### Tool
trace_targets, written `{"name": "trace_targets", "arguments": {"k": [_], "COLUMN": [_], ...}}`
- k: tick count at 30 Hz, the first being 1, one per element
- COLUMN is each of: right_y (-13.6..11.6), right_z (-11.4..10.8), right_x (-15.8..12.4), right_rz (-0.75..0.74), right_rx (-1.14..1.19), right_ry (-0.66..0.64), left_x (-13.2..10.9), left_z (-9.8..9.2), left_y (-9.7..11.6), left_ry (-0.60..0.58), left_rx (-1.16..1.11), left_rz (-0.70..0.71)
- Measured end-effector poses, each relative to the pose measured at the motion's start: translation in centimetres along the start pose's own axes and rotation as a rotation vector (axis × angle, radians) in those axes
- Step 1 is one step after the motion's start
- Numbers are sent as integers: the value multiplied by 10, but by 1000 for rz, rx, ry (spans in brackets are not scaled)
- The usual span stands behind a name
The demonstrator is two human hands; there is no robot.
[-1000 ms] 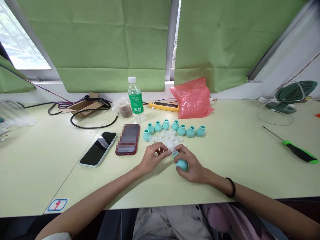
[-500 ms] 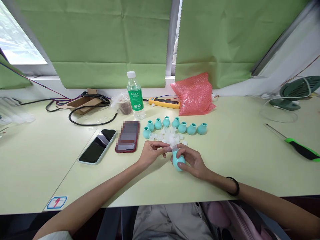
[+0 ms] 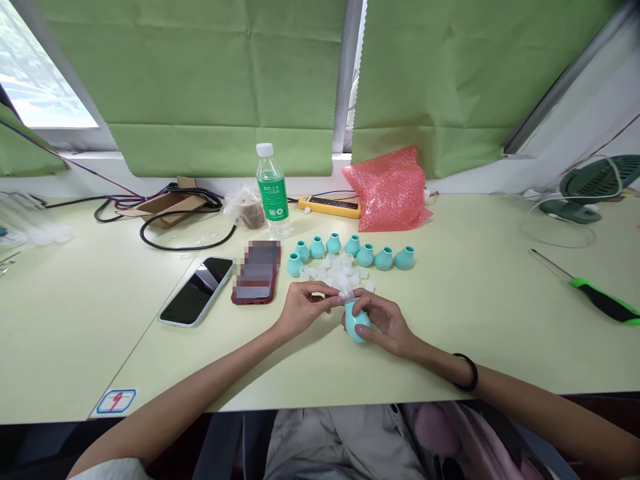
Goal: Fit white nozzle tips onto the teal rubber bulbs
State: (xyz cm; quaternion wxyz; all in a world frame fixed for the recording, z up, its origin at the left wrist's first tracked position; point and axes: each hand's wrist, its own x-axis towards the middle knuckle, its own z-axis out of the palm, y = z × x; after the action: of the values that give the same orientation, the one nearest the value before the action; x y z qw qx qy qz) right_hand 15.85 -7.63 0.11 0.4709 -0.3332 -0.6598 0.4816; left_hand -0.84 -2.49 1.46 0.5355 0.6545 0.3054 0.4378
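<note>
My right hand (image 3: pixel 383 323) is wrapped round a teal rubber bulb (image 3: pixel 356 323) held upright just above the table. My left hand (image 3: pixel 303 308) pinches a small clear plastic tip (image 3: pixel 344 293) at the bulb's mouth. Just beyond my hands lies a pile of clear plastic tips (image 3: pixel 340 272). Behind that pile stand several more teal bulbs (image 3: pixel 353 250) in a curved row.
Two phones (image 3: pixel 197 291) (image 3: pixel 256 272) lie to the left. A water bottle (image 3: pixel 273 193), a pink bubble-wrap bag (image 3: pixel 387 190), a yellow power strip (image 3: pixel 329 205), cables and a cardboard box (image 3: pixel 167 207) stand at the back. At the right lie a green-handled screwdriver (image 3: pixel 595 299) and a fan (image 3: pixel 590 187).
My right hand turned the teal bulb from lying on its side to upright. My left hand brought the clear tip to the bulb's mouth.
</note>
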Motion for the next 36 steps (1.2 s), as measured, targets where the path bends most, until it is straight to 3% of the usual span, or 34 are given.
{"name": "trace_targets", "arguments": {"k": [4, 7, 12, 17, 23, 27, 30, 34, 36], "right_y": [-1, -3, -4, -4, -5, -2, 1, 1, 0], "right_z": [-1, -1, 0, 2, 0, 1, 2, -4, -8], "right_x": [-1, -1, 0, 2, 2, 0, 0, 4, 5], "right_rz": [17, 34, 60, 88, 95, 76, 36, -14, -22], "right_rx": [81, 83, 133, 248, 276, 153, 69, 110, 114], "right_ry": [-40, -46, -36, -20, -59, -19, 91, 362, 420], "left_x": [1, 0, -4, -4, -2, -3, -5, -3, 0], "left_z": [-3, -3, 1, 0, -3, -1, 0, -2, -5], "left_y": [1, 2, -4, -9, -9, -6, -2, 3, 1], "left_ry": [-84, -111, 30, 39, 24, -53, -49, 30, 42], "left_rx": [62, 282, 723, 768, 724, 787, 752, 599, 618], "left_rz": [50, 185, 601, 744, 718, 693, 577, 340, 289]}}
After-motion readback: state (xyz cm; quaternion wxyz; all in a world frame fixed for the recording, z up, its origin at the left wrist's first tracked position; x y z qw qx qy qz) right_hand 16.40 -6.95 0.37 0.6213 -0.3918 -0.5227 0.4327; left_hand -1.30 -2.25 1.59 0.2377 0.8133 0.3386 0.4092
